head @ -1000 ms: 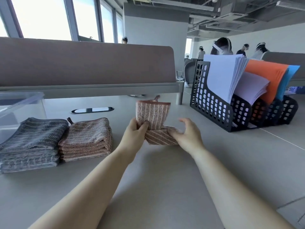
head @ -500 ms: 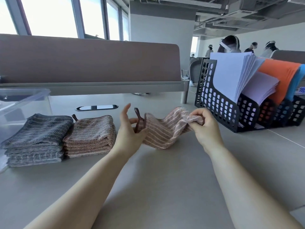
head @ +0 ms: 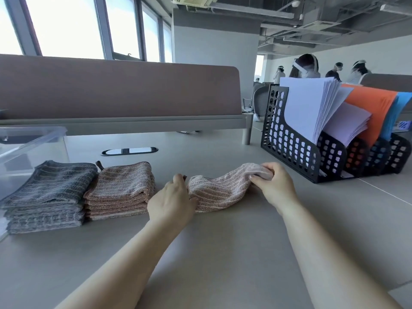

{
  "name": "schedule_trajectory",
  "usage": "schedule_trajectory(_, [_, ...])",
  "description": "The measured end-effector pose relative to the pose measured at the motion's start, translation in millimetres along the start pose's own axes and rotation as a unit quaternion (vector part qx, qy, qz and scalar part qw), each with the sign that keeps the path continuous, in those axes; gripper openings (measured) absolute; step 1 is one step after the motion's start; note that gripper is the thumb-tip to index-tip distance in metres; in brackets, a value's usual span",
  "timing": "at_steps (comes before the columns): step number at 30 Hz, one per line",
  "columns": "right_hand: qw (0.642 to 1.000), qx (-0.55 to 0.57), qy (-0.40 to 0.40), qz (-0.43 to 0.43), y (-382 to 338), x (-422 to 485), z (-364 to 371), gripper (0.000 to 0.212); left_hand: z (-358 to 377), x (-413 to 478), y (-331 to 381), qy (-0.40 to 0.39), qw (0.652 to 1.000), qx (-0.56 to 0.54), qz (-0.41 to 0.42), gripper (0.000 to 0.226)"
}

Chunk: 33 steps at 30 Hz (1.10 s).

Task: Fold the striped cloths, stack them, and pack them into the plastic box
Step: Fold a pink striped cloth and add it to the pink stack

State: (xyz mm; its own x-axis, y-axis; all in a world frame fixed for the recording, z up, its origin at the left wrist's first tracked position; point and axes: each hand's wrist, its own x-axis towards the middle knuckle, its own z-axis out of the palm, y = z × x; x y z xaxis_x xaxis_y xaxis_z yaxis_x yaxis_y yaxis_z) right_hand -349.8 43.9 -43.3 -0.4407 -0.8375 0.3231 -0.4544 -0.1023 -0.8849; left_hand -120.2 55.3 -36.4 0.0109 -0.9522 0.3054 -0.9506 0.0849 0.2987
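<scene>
— Both hands have hold of the one loose cloth. My left hand point(head: 172, 199) has its fingers curled over the left end, and my right hand point(head: 275, 186) pinches the right end between thumb and fingertips.

— Where does the cloth sit?

— I see the pink striped cloth point(head: 219, 192) stretched between the two hands at about the middle of the worktop point(head: 223, 253). Its near edge rests on the surface and its right end is lifted a little in the pinch. It is rumpled, not flat.

— And the folded ones?

— Two piles lie toward the left edge. The pink stack point(head: 121, 190) is just beside my left hand; I cannot tell whether they touch. The grey stack point(head: 48, 192) lies against its left side. A dark loop point(head: 99, 165) sticks up at the pink pile's far left corner.

— The box?

— The clear plastic box point(head: 33, 141) stands at the left edge, behind the grey pile.

— Anything else on your screen?

— A black file rack point(head: 289, 148) stands toward the far right corner, holding white papers point(head: 305, 103), an orange folder point(head: 374, 108) and a blue folder point(head: 399, 108). A slot-shaped cable port point(head: 129, 150) is set into the surface beyond the piles, and a brown divider panel point(head: 111, 90) runs along the far edge. Some people point(head: 305, 66) stand well beyond the rack.
</scene>
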Motion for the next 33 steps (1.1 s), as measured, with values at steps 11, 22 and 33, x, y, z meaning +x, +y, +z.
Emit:
schedule_trajectory(11, [0.991, 0.029, 0.031, 0.128, 11.9, 7.2, -6.8, 0.04, 9.1, 23.5, -12.0, -0.035, 0.883, -0.452, -0.121, 0.039])
schedule_trajectory(22, [0.998, -0.032, -0.031, 0.039, 18.2, 7.0, -32.3, 0.039, 7.8, 18.3, -18.6, -0.086, 0.905, -0.412, -0.067, 0.041])
schedule_trajectory(33, [0.984, -0.177, -0.006, -0.01, 27.9, 10.7, -26.9, 0.026, 2.0, 10.9, -14.1, 0.019, 0.971, -0.231, -0.051, 0.031])
